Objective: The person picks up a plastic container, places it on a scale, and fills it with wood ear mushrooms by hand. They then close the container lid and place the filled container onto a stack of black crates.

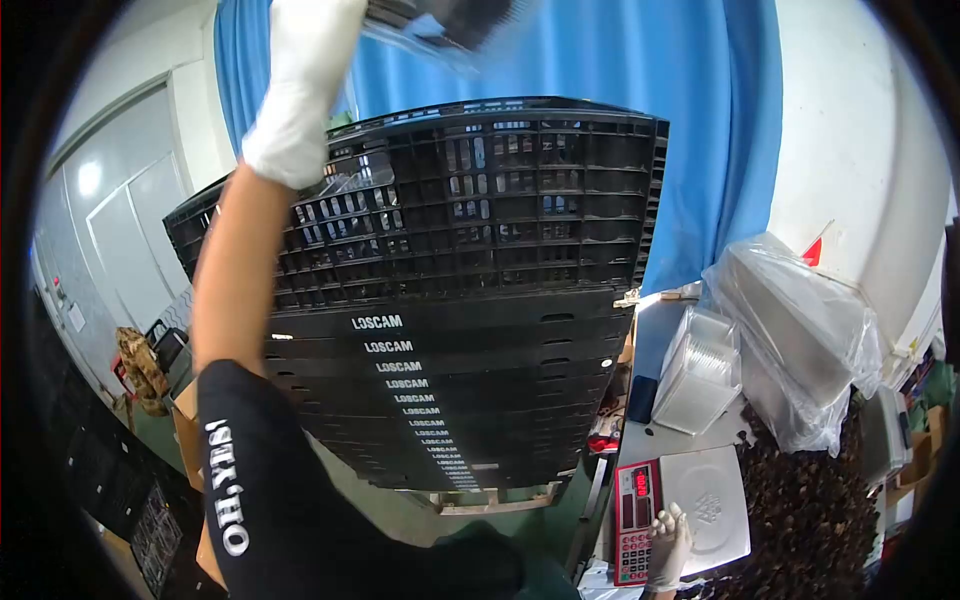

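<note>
My left hand (312,60), in a white glove, is raised at the top of the view. It grips a clear plastic pack (455,22) with dark contents, above a black plastic crate (470,200); the upper frame edge cuts off the fingertips and part of the pack. Low on the right, my right hand (670,550), also gloved, rests at the seam between the red keypad and the pale weighing plate of a digital scale (705,505). Its fingers are loosely bent and a little apart, with nothing visible in them. Red digits glow on the scale's display.
Beneath the top crate is a tall stack of folded black crates (430,385) marked LOSCAM. Nested clear plastic boxes (700,370) stand behind the scale. Bagged plastic trays (790,330) lean at right, above a heap of dark dried pieces (810,500). A blue curtain (700,120) hangs behind.
</note>
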Motion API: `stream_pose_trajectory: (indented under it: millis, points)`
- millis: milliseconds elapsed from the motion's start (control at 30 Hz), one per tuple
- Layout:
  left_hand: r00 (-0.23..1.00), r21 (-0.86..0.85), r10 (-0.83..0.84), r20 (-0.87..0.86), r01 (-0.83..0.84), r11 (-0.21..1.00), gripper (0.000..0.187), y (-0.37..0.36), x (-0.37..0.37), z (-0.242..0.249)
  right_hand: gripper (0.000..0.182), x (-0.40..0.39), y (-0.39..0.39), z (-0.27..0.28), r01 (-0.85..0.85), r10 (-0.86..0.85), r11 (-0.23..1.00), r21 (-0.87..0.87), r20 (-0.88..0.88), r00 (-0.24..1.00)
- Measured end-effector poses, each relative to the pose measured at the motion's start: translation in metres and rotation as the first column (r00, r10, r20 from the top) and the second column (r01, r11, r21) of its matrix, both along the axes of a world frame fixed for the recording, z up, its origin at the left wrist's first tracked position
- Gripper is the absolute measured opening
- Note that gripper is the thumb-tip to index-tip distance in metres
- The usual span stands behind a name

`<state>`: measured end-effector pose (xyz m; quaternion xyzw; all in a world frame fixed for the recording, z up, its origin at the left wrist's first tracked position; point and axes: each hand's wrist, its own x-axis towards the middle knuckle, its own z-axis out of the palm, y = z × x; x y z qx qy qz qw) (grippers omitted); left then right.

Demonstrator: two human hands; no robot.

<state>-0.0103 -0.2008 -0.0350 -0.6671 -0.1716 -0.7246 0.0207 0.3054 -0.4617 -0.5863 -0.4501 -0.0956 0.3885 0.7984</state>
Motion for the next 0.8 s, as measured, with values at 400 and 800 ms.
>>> stream_pose_trajectory:
  millis: [400,800]
  points:
    - [0.288,-0.337,-0.175,-0.941,-0.772,0.538,0.047,0.201,-0.042,0.005,0.045,-0.015,0.013,-0.019,0.001,0.0,0.999,0.037,-0.044,0.999]
    - [0.7,0.402,0.391,-0.597,-0.16,0.902,0.038,0.003,0.072,-0.048,0.03,-0.017,0.016,-0.025,0.006,-0.001,1.0,0.023,-0.194,0.981]
